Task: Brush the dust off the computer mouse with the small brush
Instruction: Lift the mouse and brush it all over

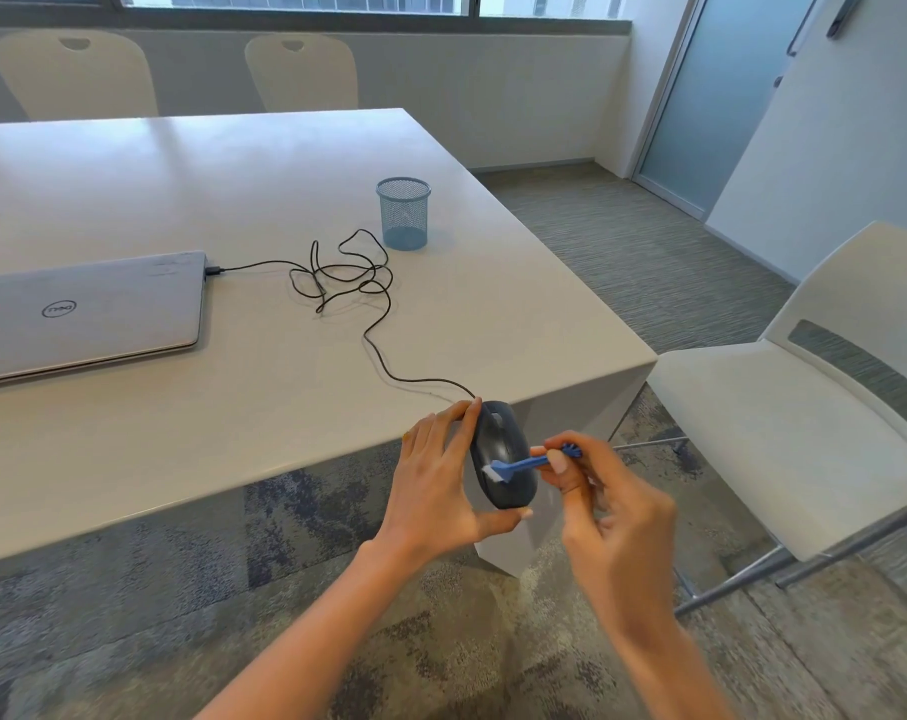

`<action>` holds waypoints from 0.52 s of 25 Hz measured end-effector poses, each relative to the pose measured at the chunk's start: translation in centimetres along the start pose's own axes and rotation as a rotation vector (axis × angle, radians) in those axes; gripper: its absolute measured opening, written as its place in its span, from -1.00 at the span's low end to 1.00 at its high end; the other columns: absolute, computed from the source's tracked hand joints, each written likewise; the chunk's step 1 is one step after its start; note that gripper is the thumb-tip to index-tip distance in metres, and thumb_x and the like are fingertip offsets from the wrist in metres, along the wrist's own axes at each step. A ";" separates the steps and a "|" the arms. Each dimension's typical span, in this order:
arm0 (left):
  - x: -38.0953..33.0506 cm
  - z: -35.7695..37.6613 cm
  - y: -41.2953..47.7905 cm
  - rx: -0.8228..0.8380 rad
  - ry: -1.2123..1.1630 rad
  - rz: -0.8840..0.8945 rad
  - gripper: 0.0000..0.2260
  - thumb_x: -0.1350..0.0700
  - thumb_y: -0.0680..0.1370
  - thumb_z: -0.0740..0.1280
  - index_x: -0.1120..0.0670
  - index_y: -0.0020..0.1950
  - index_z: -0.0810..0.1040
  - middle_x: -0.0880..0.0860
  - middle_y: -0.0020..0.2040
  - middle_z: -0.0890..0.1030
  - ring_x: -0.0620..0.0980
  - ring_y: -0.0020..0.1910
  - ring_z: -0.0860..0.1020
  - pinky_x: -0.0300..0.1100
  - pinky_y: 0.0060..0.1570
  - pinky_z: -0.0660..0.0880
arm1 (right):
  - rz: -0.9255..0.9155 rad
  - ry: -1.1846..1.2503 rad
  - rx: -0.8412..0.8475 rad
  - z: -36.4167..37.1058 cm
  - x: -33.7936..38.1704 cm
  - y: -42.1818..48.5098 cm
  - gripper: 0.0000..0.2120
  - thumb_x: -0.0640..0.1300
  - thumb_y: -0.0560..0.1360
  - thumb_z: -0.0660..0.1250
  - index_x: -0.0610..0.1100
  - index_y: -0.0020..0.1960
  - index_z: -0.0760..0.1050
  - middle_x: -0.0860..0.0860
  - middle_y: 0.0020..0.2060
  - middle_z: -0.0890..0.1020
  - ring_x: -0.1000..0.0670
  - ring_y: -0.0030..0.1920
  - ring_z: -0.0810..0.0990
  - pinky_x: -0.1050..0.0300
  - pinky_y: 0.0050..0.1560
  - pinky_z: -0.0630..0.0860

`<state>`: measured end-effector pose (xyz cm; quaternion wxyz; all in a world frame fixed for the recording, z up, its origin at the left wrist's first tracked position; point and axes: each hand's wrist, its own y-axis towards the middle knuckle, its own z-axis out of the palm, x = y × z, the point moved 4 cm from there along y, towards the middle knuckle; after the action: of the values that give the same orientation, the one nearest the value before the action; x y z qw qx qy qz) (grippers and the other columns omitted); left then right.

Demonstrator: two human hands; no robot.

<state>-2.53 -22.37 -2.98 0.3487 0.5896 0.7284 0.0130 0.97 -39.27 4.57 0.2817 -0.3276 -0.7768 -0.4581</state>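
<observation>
A dark grey computer mouse (508,480) is held in the air just off the near right corner of the table. My left hand (435,491) grips it from the left, fingers at its front end and thumb under its rear. My right hand (609,517) pinches a small blue brush (526,463) by its handle. The brush's white bristles (493,473) rest on the mouse's back, left of centre. The mouse's black cable (373,345) runs from its front across the table.
The white table (264,387) holds a closed grey laptop (84,314) at the left, with the cable plugged into its side and looped in a tangle. A blue mesh pen cup (403,214) stands further back. A white chair (799,407) stands to the right, two more behind the table.
</observation>
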 end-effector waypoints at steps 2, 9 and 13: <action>0.1 -0.1 -0.2 -0.004 -0.001 0.001 0.00 -0.36 0.26 0.49 0.08 0.55 0.23 -0.02 0.43 0.33 0.02 0.39 0.35 -0.01 0.36 0.33 | 0.075 0.069 0.017 0.1 -0.5 0.6 -0.88 -0.01 0.59 0.29 0.03 0.05 0.59 0.03 -0.24 0.72 -0.08 -0.26 0.72 -0.09 -0.28 0.65; -0.5 -0.2 -0.4 -0.024 0.003 0.028 0.01 -0.38 0.25 0.49 0.10 0.53 0.27 0.00 0.42 0.35 0.03 0.38 0.37 -0.02 0.35 0.34 | 0.173 -0.059 -0.095 -1.0 -2.7 4.5 -0.75 0.04 0.55 0.25 -0.07 0.06 0.61 0.00 -0.20 0.72 -0.02 -0.17 0.72 -0.14 -0.14 0.67; 0.1 -0.1 -0.2 -0.019 0.012 0.006 0.00 -0.36 0.25 0.49 0.09 0.53 0.25 0.02 0.43 0.35 0.02 0.39 0.35 0.01 0.35 0.34 | 0.036 -0.078 0.027 1.0 0.0 2.6 -0.90 -0.16 0.57 0.35 -0.10 0.06 0.62 0.05 -0.22 0.72 0.07 -0.21 0.71 0.07 -0.21 0.65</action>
<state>-2.73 -22.28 -3.06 0.3497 0.5883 0.7287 0.0243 2.77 -37.42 5.53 0.2639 -0.3553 -0.7872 -0.4295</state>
